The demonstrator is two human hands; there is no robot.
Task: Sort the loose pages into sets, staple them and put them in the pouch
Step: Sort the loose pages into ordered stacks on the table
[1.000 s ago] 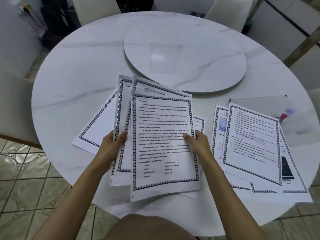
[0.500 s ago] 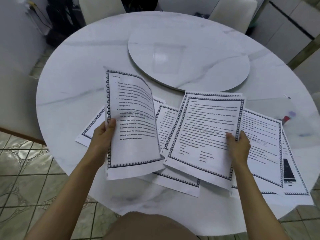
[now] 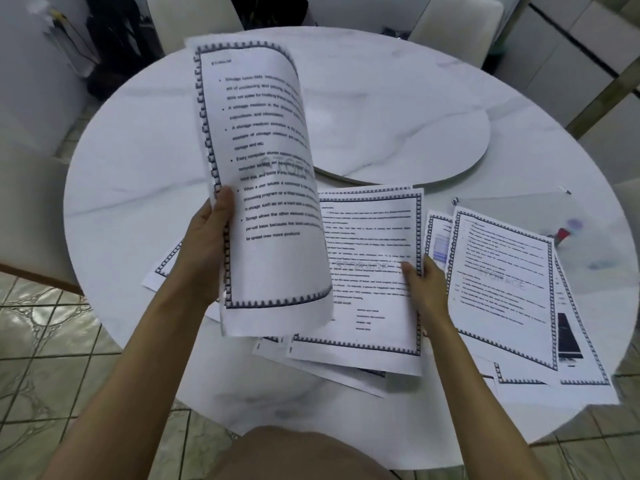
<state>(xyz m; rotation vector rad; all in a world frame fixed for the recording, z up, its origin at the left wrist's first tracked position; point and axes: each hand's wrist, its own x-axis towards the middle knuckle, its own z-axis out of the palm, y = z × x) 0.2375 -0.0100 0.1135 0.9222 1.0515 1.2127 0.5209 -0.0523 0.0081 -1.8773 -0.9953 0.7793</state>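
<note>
Left hand: grip closed on the left edge of a raised page, thumb on the printed face over the border, fingers behind. The page stands up off the surface with its bulleted text facing the camera and its right side curling back. Right hand: grip pinches the right edge of a flat sheet, thumb on top, fingers under. A second sheet's top edge peeks out just behind it; can't tell if it's in the same pinch. The flat sheet sits low over more loose pages spread on the round white marble surface, some poking out left under the left wrist, some toward the near edge. Just beside the right hand a separate pile of bordered pages lies flat. Its top page has a faint STORAGE watermark, and the lower ones fan out toward the near-right rim. A clear pouch lies flat behind that pile, and the pile overlaps its near part. A small red item shows at the pouch, too blurred to name. A round turntable sits mid-surface, partly hidden by the raised page. Pale chairs stand at the far side, with tiled floor below.
</note>
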